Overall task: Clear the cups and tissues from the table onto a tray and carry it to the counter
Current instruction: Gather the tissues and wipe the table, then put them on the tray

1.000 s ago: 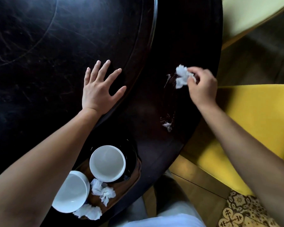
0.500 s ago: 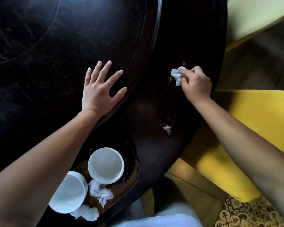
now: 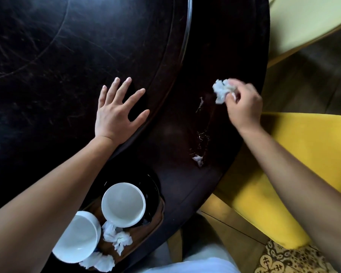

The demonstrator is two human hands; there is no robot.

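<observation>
In the head view, the right hand (image 3: 243, 107) at right of centre pinches a crumpled tissue (image 3: 221, 90) between its fingertips, over the dark table (image 3: 47, 56) near its right rim. The left hand (image 3: 116, 113), at centre, lies flat on the table with fingers spread, holding nothing. A small scrap (image 3: 198, 160) of tissue lies on the table below the held wad, beside what look like wet streaks. At lower left the tray (image 3: 146, 233) carries two white cups (image 3: 123, 203) and several wadded tissues (image 3: 116, 238). The tissue is likely light, soft and easily torn where damp, so a gentle fingertip pinch on its bulk should serve; the scrap probably needs nipping close to the surface. The cups look hard, smooth and breakable, best taken by the rim or wall.
</observation>
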